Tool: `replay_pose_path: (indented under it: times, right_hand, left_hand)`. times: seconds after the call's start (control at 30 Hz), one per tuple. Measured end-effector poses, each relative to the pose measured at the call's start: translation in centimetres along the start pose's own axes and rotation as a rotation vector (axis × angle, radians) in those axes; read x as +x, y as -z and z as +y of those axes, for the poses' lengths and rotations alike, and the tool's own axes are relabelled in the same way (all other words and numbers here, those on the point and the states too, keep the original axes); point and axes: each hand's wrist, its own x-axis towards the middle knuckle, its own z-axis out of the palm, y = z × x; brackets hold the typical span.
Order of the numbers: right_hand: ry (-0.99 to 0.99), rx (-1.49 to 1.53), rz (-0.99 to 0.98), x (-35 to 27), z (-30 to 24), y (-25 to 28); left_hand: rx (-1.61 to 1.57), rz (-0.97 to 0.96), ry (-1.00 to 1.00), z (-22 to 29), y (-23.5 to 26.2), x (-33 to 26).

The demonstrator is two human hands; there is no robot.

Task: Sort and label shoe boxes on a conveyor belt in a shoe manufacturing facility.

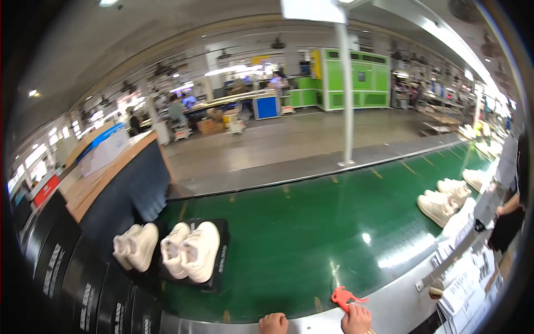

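Observation:
My left hand (273,323) is at the metal edge of the conveyor, its fingers curled together. Their inner side is hidden, so whether they hold anything cannot be seen. Just right of it, my right hand (356,319) is closed around the lower part of a red air blow gun (342,296). Its thin nozzle points away over the green belt (295,250), and its lever sticks out to the right. To the left, a pair of cream sneakers (201,251) stands on a black shoebox lid or box. Another cream pair (137,246) stands farther left, beside it.
Black shoeboxes (72,284) are lined up at the lower left. More cream sneakers (436,207) stand on the belt at right, near stacked white papers (464,286) and another person's arm (509,206). A white post (346,100) rises beyond the belt's far edge.

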Motion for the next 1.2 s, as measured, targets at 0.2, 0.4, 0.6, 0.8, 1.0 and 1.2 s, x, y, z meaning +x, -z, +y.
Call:
replay_pose_path:
  times: [0.2, 0.4, 0.6, 0.8, 1.0, 1.2]
  right_hand:
    - [-0.023, -0.083, 0.114, 0.8, -0.3, -0.5]
    - [-0.026, -0.103, 0.053, -0.6, 1.5, -0.7]
    - [-0.006, -0.067, 0.026, -0.7, 0.8, -0.9]
    - [-0.005, -0.054, 0.058, -1.2, 1.1, -1.1]
    - [0.001, -0.071, 0.098, -0.8, 0.8, -0.8]
    - [-0.002, -0.063, 0.112, -0.8, 0.9, -1.4]
  left_hand:
    - [0.069, -0.016, 0.032, -1.4, 0.2, -0.6]
    - [0.105, -0.079, -0.033, 0.1, 0.0, -0.2]
    - [0.091, -0.027, -0.088, -0.6, 0.5, -0.5]
    - [0.088, -0.029, -0.086, -0.6, 0.5, -0.5]
    - [0.103, -0.050, -0.066, -0.6, 0.8, -0.4]
    - [0.080, -0.065, -0.055, -0.9, 0.7, -0.2]
